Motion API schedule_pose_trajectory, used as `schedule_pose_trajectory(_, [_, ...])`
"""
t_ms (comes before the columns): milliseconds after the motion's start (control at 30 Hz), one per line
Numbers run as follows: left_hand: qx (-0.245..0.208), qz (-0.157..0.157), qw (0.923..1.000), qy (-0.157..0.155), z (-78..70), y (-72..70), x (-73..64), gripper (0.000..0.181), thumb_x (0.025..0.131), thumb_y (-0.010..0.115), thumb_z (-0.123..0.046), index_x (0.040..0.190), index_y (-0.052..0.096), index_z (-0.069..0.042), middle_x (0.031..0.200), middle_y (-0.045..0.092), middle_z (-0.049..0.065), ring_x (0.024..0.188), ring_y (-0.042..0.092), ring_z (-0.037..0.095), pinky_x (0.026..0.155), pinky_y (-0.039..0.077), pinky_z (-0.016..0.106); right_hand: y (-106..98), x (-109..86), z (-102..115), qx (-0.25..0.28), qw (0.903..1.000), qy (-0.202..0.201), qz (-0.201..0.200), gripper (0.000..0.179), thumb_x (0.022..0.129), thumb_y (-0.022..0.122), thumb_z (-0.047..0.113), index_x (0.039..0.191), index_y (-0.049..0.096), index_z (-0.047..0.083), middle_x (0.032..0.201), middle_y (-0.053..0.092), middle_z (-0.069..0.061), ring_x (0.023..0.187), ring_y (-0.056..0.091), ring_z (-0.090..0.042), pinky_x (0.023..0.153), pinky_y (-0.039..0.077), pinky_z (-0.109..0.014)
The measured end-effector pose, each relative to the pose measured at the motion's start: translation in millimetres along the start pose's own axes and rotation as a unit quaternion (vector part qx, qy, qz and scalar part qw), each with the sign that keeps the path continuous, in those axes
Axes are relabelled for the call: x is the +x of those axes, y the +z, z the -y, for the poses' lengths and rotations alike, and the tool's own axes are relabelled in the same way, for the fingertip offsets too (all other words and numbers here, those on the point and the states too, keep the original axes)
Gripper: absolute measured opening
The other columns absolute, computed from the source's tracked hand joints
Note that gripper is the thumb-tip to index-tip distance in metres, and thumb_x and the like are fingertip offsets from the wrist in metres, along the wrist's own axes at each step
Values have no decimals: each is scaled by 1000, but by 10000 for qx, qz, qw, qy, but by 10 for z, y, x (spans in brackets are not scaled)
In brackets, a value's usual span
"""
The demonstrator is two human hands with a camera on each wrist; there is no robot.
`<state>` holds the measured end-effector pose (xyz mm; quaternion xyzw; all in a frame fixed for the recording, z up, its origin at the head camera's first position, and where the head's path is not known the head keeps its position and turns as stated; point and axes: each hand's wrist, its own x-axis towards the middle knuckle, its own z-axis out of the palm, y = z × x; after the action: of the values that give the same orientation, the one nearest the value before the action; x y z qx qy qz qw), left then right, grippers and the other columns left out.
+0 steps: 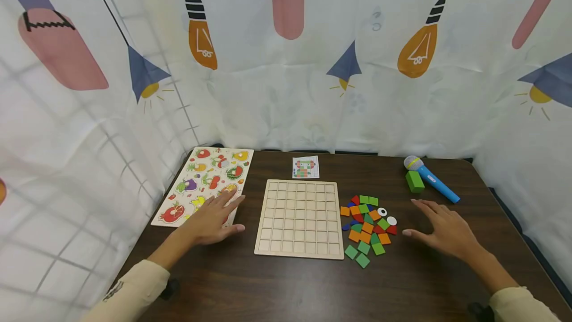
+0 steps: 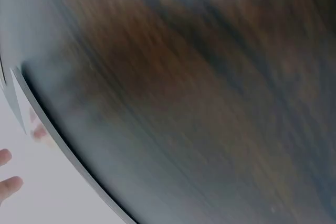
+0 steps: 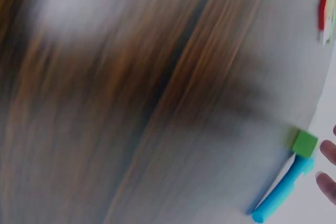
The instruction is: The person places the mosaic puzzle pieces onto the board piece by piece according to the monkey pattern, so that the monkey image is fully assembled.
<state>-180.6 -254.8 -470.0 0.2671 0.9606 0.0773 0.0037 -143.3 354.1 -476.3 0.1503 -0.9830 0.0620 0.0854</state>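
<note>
My left hand, fingers spread, is over the near right corner of a fruit-picture board and holds nothing. To the right of the tile pile my right hand hovers with its fingers extended and nothing in them. Between the hands lies a square wooden grid board with bare cells. Beside it is a loose heap of small coloured tiles, in orange, green, red, blue and white. Fingertips of the left hand show at the edge of the left wrist view.
A small pattern card lies behind the grid board. At the back right are a green block and a blue toy microphone. A white printed curtain hangs behind the dark wooden table.
</note>
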Motion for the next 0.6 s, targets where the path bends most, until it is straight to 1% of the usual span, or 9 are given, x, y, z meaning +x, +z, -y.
schedule_pose_trajectory(133, [-40, 215, 9995, 225, -121, -4, 11, 85, 92, 54, -69, 156, 37, -16, 160, 35, 18, 144, 41, 40, 113, 32, 63, -17, 26, 121, 378, 9993, 65, -16, 87, 80, 74, 63, 144, 51, 8, 137, 56, -24, 112, 60, -44, 77, 53, -62])
schedule_pose_trajectory(233, [-91, 411, 9984, 387, -208, -16, 29, 88, 91, 54, -71, 156, 38, -14, 159, 37, 17, 142, 43, 38, 111, 37, 61, -34, 56, 213, 628, 9977, 171, 177, 86, 82, 73, 63, 145, 49, 9, 137, 56, -24, 113, 61, -44, 73, 55, -60])
schedule_pose_trajectory(300, [-139, 577, 9972, 450, -257, -18, 47, 90, 90, 55, -72, 156, 38, -13, 160, 37, 17, 142, 43, 38, 110, 39, 59, -48, 77, 270, 808, 9959, 254, 308, 85, 83, 72, 62, 145, 50, 9, 136, 58, -23, 109, 64, -41, 70, 56, -57])
schedule_pose_trajectory(400, [-239, 840, 9952, 439, -330, -26, 84, 91, 89, 56, -71, 156, 36, -13, 161, 34, 16, 143, 42, 38, 110, 40, 58, -58, 107, 342, 1080, 9927, 358, 404, 81, 84, 73, 61, 143, 52, 10, 131, 63, -19, 98, 67, -31, 67, 56, -47])
schedule_pose_trajectory(467, [-241, 971, 9941, 413, -371, -32, 113, 92, 89, 57, -71, 157, 35, -14, 162, 33, 16, 144, 41, 38, 111, 40, 58, -60, 127, 380, 1251, 9904, 402, 428, 77, 84, 73, 59, 141, 54, 10, 127, 65, -16, 92, 67, -23, 65, 54, -41])
schedule_pose_trajectory(600, [-137, 1178, 9922, 384, -423, -32, 166, 93, 89, 57, -71, 158, 33, -13, 163, 30, 17, 147, 36, 40, 113, 37, 58, -57, 179, 449, 1606, 9844, 478, 537, 71, 86, 74, 55, 138, 57, 11, 118, 69, -12, 85, 67, -16, 62, 52, -36])
